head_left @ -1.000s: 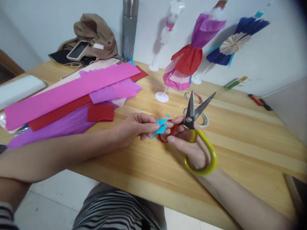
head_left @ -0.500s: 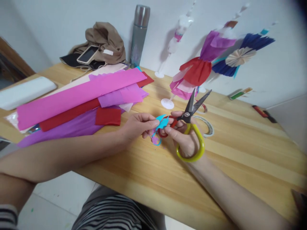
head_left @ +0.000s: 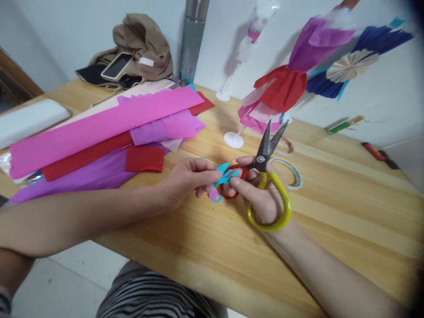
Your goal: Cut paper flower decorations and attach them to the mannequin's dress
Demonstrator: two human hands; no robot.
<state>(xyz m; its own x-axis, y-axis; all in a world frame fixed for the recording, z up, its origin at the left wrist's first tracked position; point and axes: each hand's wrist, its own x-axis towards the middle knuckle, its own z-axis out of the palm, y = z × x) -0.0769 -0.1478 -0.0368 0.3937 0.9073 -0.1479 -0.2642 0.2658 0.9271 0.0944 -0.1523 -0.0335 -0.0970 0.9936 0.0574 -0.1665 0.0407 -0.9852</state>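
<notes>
Turquoise cut paper (head_left: pixel 224 176) is pinched in our left fingers (head_left: pixel 209 177); our right fingers (head_left: pixel 244 187) hold yellow-and-red-handled scissors (head_left: pixel 261 159), part-hiding a white tape ring (head_left: pixel 297 177) at three o'clock; a long pink sheet (head_left: pixel 109 119) lies at ten.

Toward 8 o'clock, the left hand (head_left: pixel 187 179) hides part of the blue paper (head_left: pixel 225 178); toward 4, scissors (head_left: pixel 261 159) partly cover the right hand (head_left: pixel 263 198). Frame edges crop the flask (head_left: pixel 192 48) at 12 and the white case (head_left: pixel 31 119) at 9. The red-and-black object (head_left: pixel 379 155) at 3 is too blurred to identify.

The scissors (head_left: pixel 261 159) show glossy plastic handles (head_left: pixel 285 199) and metal blades (head_left: pixel 265 145), the blue piece (head_left: pixel 225 178) matt paper, the table (head_left: pixel 344 221) smooth wood.
</notes>
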